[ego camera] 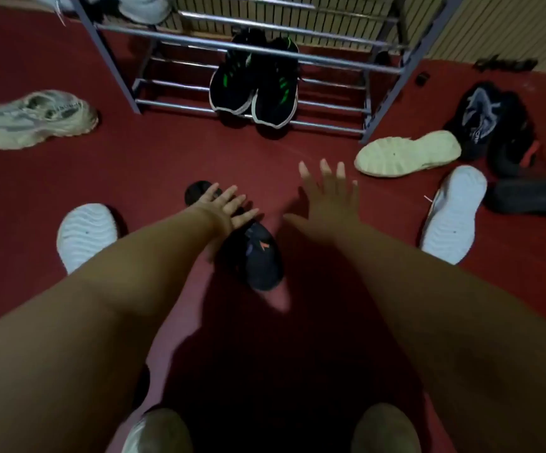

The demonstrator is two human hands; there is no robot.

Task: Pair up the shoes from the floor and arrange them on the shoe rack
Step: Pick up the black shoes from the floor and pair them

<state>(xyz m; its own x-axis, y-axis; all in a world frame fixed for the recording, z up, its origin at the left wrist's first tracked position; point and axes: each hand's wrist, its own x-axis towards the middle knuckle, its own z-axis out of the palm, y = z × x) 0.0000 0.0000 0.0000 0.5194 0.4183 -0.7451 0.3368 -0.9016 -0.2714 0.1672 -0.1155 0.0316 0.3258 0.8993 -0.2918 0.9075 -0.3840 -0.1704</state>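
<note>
While both of our arms reach down over the red floor (167, 152), we see the left hand (229, 207) laid flat, fingers straight and close together, across the top of a dark shoe (258, 256) with an orange mark on its side; whether it presses on that shoe or only hovers over it we cannot tell. Our right hand (330, 197) hangs over bare floor just beside it, fingers spread apart and holding nothing. At the far edge of the floor, against the ribbed wall, stands the metal shoe rack (386, 103), and on its bottom shelf a black pair with green stripes (255, 86) sits side by side, the near ends jutting over the front rail. A white trainer (144, 8) rests on a higher shelf at the rack's left end (only partly in view). Off the rack's front left corner a beige sneaker (33, 117) lies upright on the floor, and nearer to us on that side a white shoe (85, 233) lies sole up, partly behind our left arm. Off the front right corner an overturned beige shoe (405, 153) shows its cream sole, a second white sole-up shoe (454, 214) lies just beside it, and past those a heap of dark shoes (490, 122) lies touching one another. Our feet (157, 433) in pale shoes show at the near edge.
</note>
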